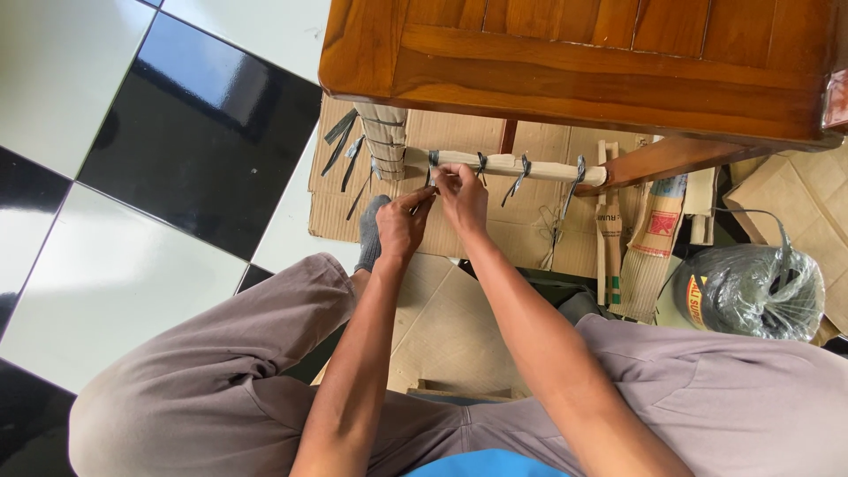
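A wooden table (565, 62) stands over me, its lower rail (503, 166) and leg (384, 137) wrapped in brown cardboard and bound with several grey string ties. My left hand (399, 226) and my right hand (463, 196) meet at the left end of the wrapped rail. Both pinch a grey string tie (433, 172) there, fingers closed on its ends. My forearms reach forward from my lap between my knees.
Flattened cardboard sheets (442, 318) cover the floor under the table. A spool of dark string in clear wrap (760, 291) sits at the right. Folded cardboard strips (649, 247) lean beside it. Black and white floor tiles (132, 177) lie to the left.
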